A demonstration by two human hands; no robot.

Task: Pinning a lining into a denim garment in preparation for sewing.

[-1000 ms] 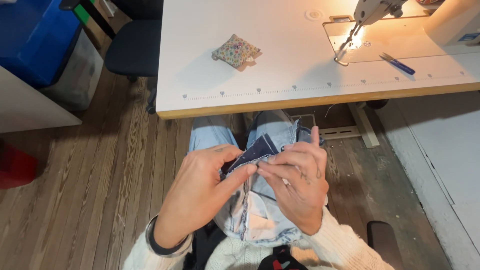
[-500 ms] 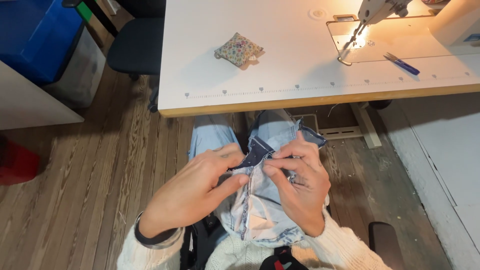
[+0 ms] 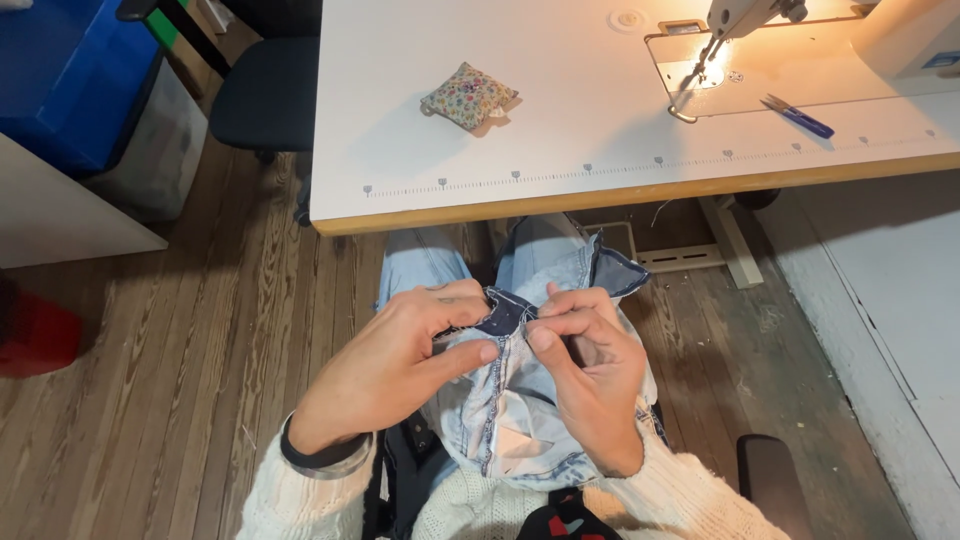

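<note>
A piece of light blue denim (image 3: pixel 520 420) with a darker blue edge lies in my lap, below the white sewing table (image 3: pixel 560 190). My left hand (image 3: pixel 400 360) pinches the dark seam from the left, thumb underneath. My right hand (image 3: pixel 590 375) grips the same seam from the right, fingers curled over the fabric. The two hands meet at the seam, thumbs close together. Whether a pin or needle sits between the fingers is too small to tell.
On the table lie a floral pincushion (image 3: pixel 468 95) and blue-handled snips (image 3: pixel 797 116), beside a lit sewing machine (image 3: pixel 740 30) at the far right. A dark chair (image 3: pixel 265 95), a blue bin (image 3: pixel 75 75) and a red object (image 3: pixel 35 335) stand on the wooden floor at left.
Both hands have shifted slightly lower and closer together on the denim seam; the dark edge that stood up between them is now folded down flatter.
</note>
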